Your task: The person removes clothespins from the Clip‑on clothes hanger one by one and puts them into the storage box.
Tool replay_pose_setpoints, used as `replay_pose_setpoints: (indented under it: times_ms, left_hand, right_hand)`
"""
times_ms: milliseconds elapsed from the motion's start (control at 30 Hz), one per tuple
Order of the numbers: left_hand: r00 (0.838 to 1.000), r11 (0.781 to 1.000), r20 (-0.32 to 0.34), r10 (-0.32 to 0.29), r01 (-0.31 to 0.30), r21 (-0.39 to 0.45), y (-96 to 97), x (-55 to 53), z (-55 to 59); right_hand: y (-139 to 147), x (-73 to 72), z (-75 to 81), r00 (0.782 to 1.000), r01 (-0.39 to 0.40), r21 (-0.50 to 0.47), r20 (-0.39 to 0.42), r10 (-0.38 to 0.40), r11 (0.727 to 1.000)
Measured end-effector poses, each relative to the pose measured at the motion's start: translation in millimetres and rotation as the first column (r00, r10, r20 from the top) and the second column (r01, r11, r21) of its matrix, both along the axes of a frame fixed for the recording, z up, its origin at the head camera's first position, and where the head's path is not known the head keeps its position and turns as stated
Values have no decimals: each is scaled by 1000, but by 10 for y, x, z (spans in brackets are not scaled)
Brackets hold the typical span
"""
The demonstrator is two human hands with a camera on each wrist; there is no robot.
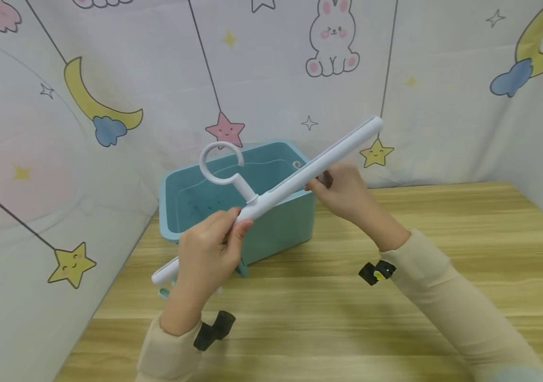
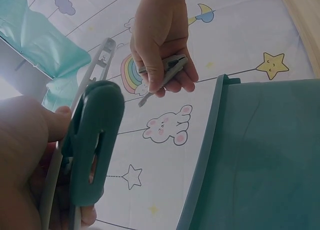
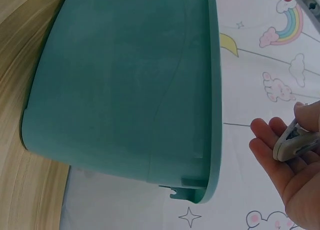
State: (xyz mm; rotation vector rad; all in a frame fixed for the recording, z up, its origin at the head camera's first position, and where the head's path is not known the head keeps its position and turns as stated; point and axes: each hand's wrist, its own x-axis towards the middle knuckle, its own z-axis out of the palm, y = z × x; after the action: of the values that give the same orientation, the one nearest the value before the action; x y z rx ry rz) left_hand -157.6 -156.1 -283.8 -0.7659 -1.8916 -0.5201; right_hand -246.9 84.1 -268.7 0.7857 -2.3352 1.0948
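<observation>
A white hanger (image 1: 338,152) with a round hook (image 1: 203,167) is held slantwise above the table, its right end higher. My left hand (image 1: 204,254) grips its bar just left of the hook. A teal clip (image 2: 111,107) hangs at the bar beside that hand in the left wrist view. My right hand (image 1: 345,193) is close to the bar's right half. Between its thumb and fingers it pinches a grey clip (image 3: 287,149), also visible in the left wrist view; the head view mostly hides this clip.
Behind the hanger a teal bin (image 1: 281,228) stands on the wood-patterned table (image 1: 348,323), with small dark items inside. Small teal pieces (image 1: 164,292) show under the hanger's left end. A printed curtain (image 1: 271,79) encloses the back and sides.
</observation>
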Motion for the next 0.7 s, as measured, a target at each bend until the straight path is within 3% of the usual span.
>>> replay_pose_setpoints:
  times_ms: [433,700]
  left_hand:
    - [1000,1000,1,-2,2,-2,-10,5,-1]
    - [1000,1000,1,1,-1,1,-9,2,-6]
  right_hand:
    - [-164,-247,51,990,-117,-53,76,121,992]
    - [-226,-371,6,977,-156,-66,136,164,986]
